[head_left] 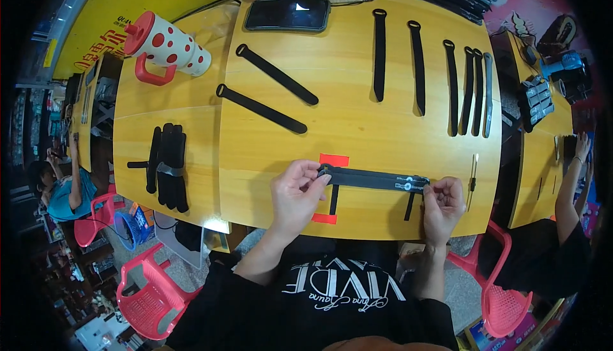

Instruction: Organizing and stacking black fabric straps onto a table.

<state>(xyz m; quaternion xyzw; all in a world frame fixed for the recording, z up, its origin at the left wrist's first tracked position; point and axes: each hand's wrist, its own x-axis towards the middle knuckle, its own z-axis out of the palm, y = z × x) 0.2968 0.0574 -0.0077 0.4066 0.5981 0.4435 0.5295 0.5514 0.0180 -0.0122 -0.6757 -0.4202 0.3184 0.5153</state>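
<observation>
Stretched level between my hands is a black strap [370,178] with a loop at its left end and white printed marks near its right end. My left hand [299,191] pinches the loop end between thumb and fingers. The right end is gripped by my right hand [444,203]. Beneath the strap, a thin black strip [334,201] runs between a red tape piece [334,160] and another red tape piece [324,219]. A second short black strip [409,206] lies close to my right hand.
Several looped black straps [379,57] lie spread across the far half of the table [357,127]. A phone [287,15] and a red-dotted tumbler [167,45] stand at the back left. A strap bundle [171,167] lies left; a thin tool [473,182] lies right. Other people sit at both sides.
</observation>
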